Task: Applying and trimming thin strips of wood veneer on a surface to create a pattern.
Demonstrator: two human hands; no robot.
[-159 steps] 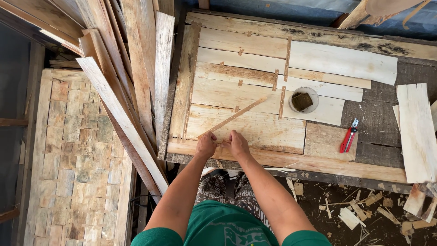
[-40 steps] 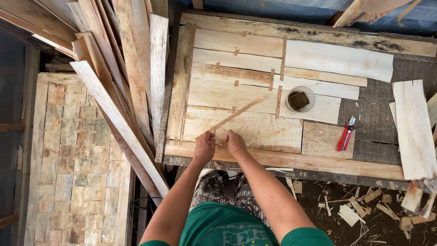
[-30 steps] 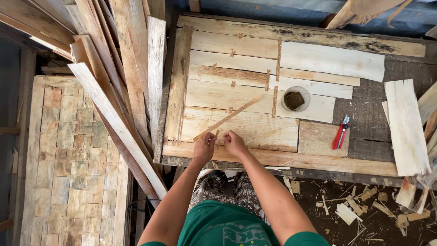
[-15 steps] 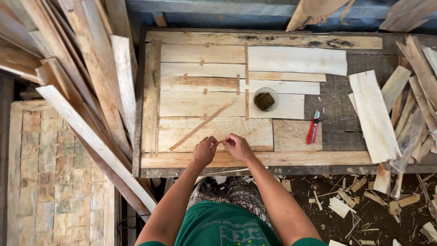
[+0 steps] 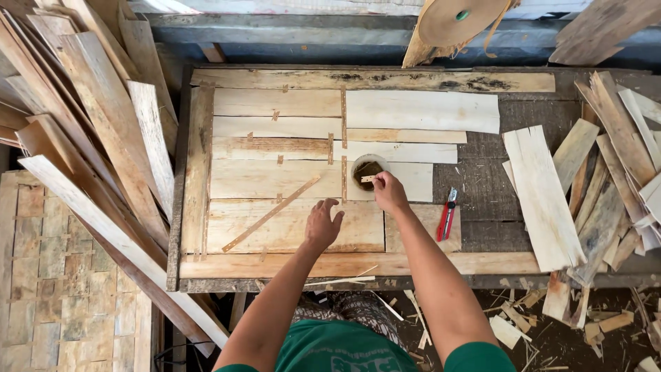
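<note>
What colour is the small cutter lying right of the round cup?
The cutter is red and blue, seen in the head view.

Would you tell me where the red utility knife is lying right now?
In the head view the red utility knife lies on the dark, bare right part of the workbench, just right of the right hand at the small round cup and left of the loose veneer strips.

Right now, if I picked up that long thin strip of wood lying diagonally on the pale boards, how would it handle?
The long thin diagonal wood strip looks very slim for its length, so it would probably bend and feel light. Being so narrow, it may snap if lifted by one end. It lies flat on the pale veneer boards, left of the left hand, so it should slide rather than roll.
</note>
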